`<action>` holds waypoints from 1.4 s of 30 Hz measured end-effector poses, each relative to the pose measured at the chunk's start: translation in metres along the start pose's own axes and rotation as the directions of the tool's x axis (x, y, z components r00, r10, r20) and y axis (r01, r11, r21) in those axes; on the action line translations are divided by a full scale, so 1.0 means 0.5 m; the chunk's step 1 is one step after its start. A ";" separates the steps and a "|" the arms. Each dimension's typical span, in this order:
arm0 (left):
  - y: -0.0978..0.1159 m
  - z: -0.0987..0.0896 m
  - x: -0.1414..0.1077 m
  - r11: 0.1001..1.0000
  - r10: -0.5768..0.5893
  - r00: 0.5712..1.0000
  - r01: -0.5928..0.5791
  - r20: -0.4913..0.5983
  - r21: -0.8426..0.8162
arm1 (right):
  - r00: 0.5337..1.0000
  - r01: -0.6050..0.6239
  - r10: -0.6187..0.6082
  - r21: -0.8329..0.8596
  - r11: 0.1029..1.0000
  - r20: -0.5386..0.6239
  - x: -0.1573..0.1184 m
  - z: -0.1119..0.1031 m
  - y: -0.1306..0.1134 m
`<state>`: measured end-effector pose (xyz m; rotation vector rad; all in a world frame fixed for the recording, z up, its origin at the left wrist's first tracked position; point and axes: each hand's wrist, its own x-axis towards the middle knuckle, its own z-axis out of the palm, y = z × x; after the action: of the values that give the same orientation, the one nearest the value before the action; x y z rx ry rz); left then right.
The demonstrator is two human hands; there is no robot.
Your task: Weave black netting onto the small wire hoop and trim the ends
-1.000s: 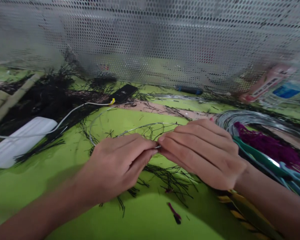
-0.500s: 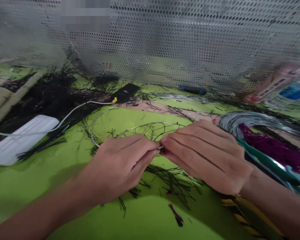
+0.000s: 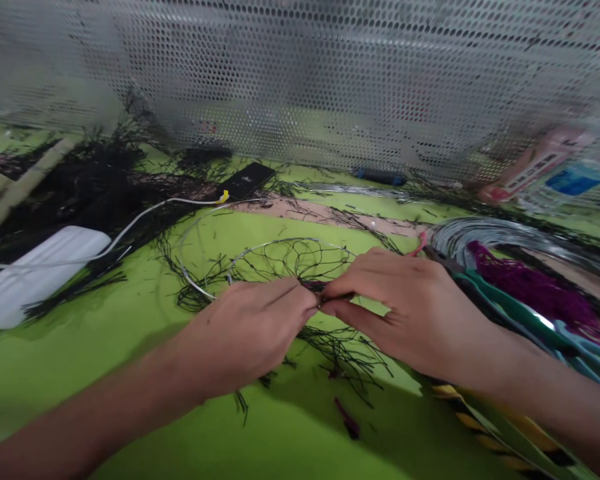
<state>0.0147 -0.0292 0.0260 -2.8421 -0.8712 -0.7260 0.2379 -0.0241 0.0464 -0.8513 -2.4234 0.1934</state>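
Note:
A thin silvery wire hoop (image 3: 275, 243) with black netting (image 3: 299, 263) strung across it lies just beyond my hands. My left hand (image 3: 253, 333) is closed, thumb and fingers pinching the hoop's near edge. Against its fingertips, my right hand (image 3: 415, 310) pinches the same spot between thumb and forefinger. The exact bit of wire and cord between the fingertips is mostly hidden. A loose wire end (image 3: 193, 283) curves out to the left of the hoop. Cut black cord ends (image 3: 343, 347) spread on the green surface below my fingers.
Green-handled pliers (image 3: 525, 310), a purple thread bundle (image 3: 535, 287) and a wire coil (image 3: 470, 233) sit at right. A black phone (image 3: 247, 179), white power bank (image 3: 45, 273) and cable (image 3: 145, 217) are at left. A perforated metal panel (image 3: 300, 73) rises behind.
My right hand has turned and its thumb and forefinger now show apart from the palm, pinching at the wire. More of the hoop and netting is visible. The view has shifted slightly.

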 end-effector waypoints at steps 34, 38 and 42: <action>0.013 0.046 -0.010 0.988 0.080 0.968 -0.109 0.238 0.110 | 0.975 -0.013 0.124 -0.512 0.859 0.184 -0.018 0.034 -0.048; 0.015 0.053 -0.006 0.992 0.043 0.942 -0.079 0.334 0.094 | 0.942 0.082 0.100 -0.507 0.858 0.321 -0.002 0.028 -0.048; 0.016 0.053 -0.005 0.994 0.016 0.921 -0.057 0.389 0.095 | 0.919 0.112 0.103 -0.503 0.857 0.380 0.016 0.023 -0.045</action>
<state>0.0283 -0.0317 0.0020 -2.9425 -0.8647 -0.1012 0.2143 -0.0366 0.0474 -1.1238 -2.9198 -0.3479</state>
